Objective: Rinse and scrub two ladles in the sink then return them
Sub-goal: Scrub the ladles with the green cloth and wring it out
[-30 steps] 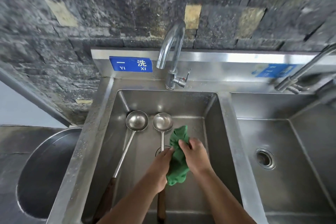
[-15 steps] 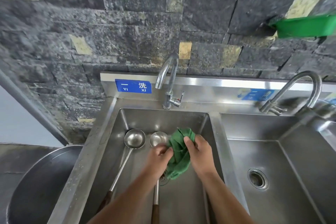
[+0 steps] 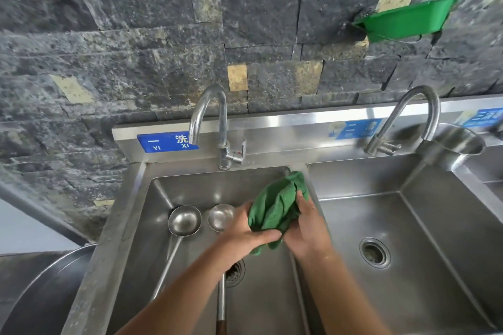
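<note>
Two steel ladles lie side by side in the left sink basin [image 3: 190, 185], bowls toward the back wall. The larger ladle [image 3: 184, 220] is on the left, the smaller ladle [image 3: 220, 217] just right of it, its shaft running under my left arm. Both my hands hold a bunched green cloth [image 3: 277, 207] above the basin's right side. My left hand [image 3: 245, 234] grips its lower part, and my right hand [image 3: 307, 228] grips it from the right. Neither hand touches a ladle.
A curved tap [image 3: 217, 128] stands behind the left basin, no water running. A second basin [image 3: 408, 226] with its own tap [image 3: 408, 117] lies to the right. A green tray [image 3: 408, 19] hangs on the stone wall. A large steel bowl [image 3: 40, 294] sits at lower left.
Both hands have lifted the green cloth up and to the right, away from the smaller ladle's shaft. My view has tilted upward, showing more wall and the second tap.
</note>
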The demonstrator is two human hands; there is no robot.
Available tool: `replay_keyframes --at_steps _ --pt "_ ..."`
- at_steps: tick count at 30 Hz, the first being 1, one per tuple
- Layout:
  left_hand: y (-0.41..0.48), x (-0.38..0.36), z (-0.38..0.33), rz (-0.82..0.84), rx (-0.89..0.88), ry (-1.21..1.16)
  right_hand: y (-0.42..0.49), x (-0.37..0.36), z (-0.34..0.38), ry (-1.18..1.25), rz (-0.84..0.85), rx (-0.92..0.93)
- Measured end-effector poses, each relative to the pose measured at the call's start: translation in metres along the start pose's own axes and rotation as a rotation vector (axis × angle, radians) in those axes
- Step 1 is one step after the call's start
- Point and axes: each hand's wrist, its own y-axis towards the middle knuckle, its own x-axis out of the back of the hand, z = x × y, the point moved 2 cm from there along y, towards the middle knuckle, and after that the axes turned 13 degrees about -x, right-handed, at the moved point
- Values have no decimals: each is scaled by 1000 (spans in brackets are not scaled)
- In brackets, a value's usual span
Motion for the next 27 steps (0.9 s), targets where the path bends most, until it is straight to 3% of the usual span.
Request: replay_keyframes --at_steps 4,11,14,18,27 --pt "13 -19 2 99 -19 -66 3 38 26 -96 -19 14" --pt "40 -60 36 56 273 -197 16 113 60 -246 -214 35" --pt "54 -78 46 25 339 -15 22 140 70 -373 -329 41" --pt "72 -102 62 115 428 99 28 175 81 -417 -472 18" --pt "104 -125 124 48 376 262 51 241 84 -491 -741 -23"
